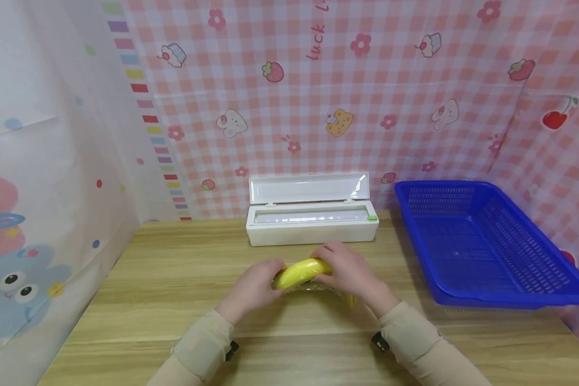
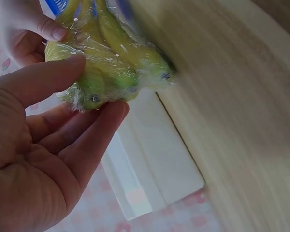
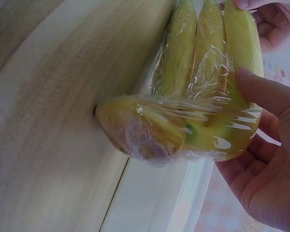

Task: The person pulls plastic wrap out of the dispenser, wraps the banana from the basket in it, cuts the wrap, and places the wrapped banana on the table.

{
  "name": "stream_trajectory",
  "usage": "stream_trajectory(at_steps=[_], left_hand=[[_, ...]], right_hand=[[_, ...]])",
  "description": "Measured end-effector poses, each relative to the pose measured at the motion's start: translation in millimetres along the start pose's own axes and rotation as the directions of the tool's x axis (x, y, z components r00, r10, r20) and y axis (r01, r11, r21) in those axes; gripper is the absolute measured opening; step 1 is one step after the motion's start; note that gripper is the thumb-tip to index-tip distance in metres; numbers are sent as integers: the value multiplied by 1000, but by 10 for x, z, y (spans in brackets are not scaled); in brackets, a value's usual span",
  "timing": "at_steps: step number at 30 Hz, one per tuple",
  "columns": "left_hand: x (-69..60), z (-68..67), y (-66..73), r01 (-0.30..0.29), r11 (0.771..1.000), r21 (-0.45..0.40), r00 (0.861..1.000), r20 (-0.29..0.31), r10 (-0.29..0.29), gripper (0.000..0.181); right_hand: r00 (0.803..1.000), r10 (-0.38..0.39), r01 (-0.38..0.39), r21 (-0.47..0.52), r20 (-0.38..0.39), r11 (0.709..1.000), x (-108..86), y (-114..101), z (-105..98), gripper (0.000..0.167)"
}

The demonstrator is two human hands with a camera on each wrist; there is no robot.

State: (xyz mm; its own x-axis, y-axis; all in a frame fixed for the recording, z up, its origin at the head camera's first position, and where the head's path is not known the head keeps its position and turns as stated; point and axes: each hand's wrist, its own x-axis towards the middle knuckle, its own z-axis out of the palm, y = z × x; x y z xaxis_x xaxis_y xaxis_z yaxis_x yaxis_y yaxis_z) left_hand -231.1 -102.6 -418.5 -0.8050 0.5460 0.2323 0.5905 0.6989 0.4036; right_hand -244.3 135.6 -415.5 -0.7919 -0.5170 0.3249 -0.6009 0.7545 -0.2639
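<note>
A bunch of yellow bananas (image 1: 300, 272), wrapped in clear cling film, is held up over the wooden table in front of me. In the left wrist view, my left hand (image 2: 48, 140) pinches the greenish tip end of the bananas (image 2: 106, 63) between thumb and fingers. My right hand (image 3: 266, 159) grips the other end, its thumb on top of the film and its fingers beneath. The film looks stretched and wrinkled around the stem end of the bananas (image 3: 203, 116) in the right wrist view. From the head view, much of the bunch is hidden by the hands.
Behind the hands stands a white cling film dispenser (image 1: 313, 234) with its lid (image 1: 309, 188) raised, a roll inside and a green slider (image 1: 372, 218) at its right. To the right sits a blue plastic basket (image 1: 468, 257). Patterned cloth (image 1: 299, 96) hangs behind the wooden table (image 1: 173, 268).
</note>
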Motion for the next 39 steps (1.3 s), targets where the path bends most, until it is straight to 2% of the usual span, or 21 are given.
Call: stream_trajectory(at_steps=[12,24,28,32,35,39], left_hand=[[5,-110,30,87,996,2,991,99,-87,36],[21,-126,1,96,995,11,989,111,-97,41],[-16,-161,-6,113,994,14,989,90,-114,53],[-68,-215,-31,124,992,38,991,38,-125,63],[-99,-254,-74,125,990,67,992,-22,-124,63],[-139,-298,-136,116,988,101,987,-127,-103,68]], right_hand=[[998,-50,46,119,36,992,-16,36,-3,52],[998,-39,33,152,39,988,-75,91,-63,60],[999,-45,48,133,-25,990,-115,148,-103,57],[990,-60,74,104,-131,992,-158,241,-152,57],[978,-53,69,77,-201,995,-200,311,-191,60],[968,-14,16,6,-252,1000,-269,378,-249,63]])
